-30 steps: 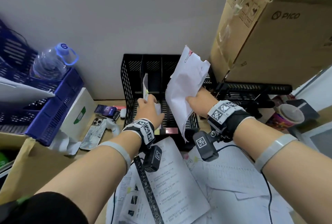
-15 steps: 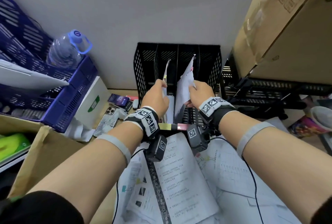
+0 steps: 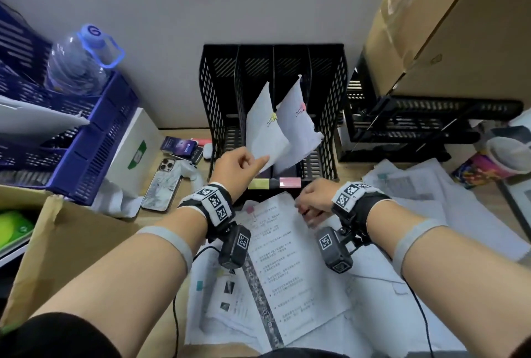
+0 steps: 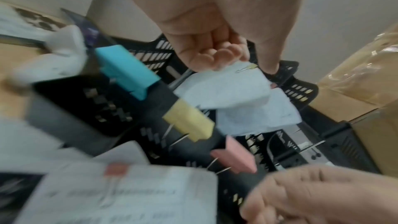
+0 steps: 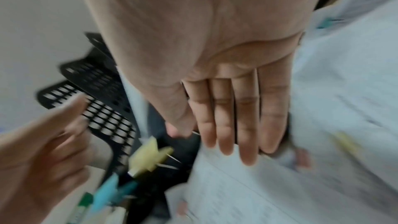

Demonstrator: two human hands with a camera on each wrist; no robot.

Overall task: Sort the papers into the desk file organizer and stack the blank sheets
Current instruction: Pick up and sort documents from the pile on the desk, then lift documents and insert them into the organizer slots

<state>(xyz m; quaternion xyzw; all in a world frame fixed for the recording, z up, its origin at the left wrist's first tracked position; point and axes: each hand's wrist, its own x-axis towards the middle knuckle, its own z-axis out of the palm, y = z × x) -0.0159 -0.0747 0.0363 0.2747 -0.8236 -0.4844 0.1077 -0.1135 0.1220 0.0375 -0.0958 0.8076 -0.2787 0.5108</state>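
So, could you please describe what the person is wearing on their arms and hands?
Both hands are bare. Each wrist carries a black strap with white square-coded marker tiles and a small black camera hanging beneath, trailing a thin black cable. Grey bands circle both forearms; black sleeves cover the upper arms.

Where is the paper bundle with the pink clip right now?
In the head view, the white paper bundle with the pink clip stands tilted in the black mesh file organizer, just right of the yellow-clipped bundle.

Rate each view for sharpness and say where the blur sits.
Head view: mostly sharp, wide-angle bending at the edges, desk file organizer crisp. Left wrist view: clips and printed sheet smeared. Right wrist view: heaviest motion blur, left hand streaked, right hand clearer.
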